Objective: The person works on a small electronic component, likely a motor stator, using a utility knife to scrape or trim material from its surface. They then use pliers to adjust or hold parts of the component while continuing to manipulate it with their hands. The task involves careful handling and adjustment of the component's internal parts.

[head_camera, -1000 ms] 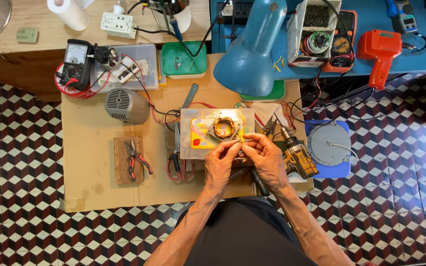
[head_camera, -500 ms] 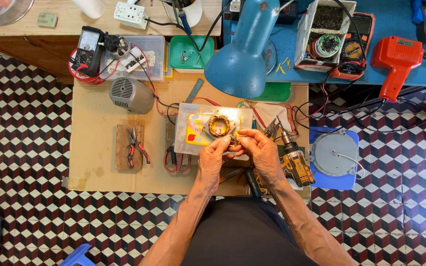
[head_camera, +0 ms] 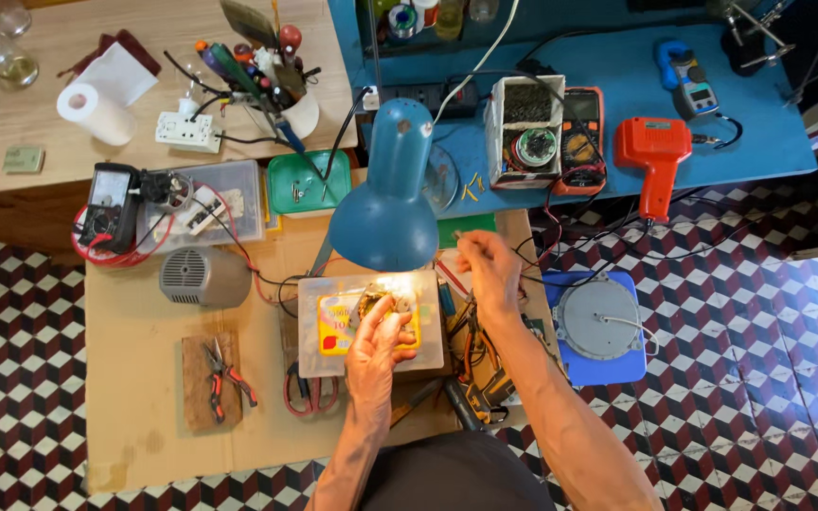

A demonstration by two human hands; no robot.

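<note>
**Head view: left hand on a lit coil part, right hand raised beside the lamp**

Head camera looks straight down on a low cardboard-covered desk (head_camera: 134, 407) set on a checkered tile floor. The left hand (head_camera: 378, 352) rests on a clear plastic box lid (head_camera: 328, 326) with a yellow label, its fingers curled around a small round coil-like part (head_camera: 378, 301) that sits brightly lit right under the blue desk lamp (head_camera: 387, 203). The right hand (head_camera: 487, 270) is lifted away from that part, near the lamp shade's edge, thumb and forefinger pressed together as if pinching something very thin; what it pinches is too small to tell. Red and black wires tangle just below that hand. Left of the box lid lies a grey motor housing (head_camera: 203, 276), and nearer the person a wooden block carries red-handled pliers (head_camera: 222, 377). To the right, a round metal disc (head_camera: 600, 319) sits on a blue pad. A red soldering gun (head_camera: 655, 156) and an orange multimeter (head_camera: 581, 137) lie on the blue desk beyond.
</note>
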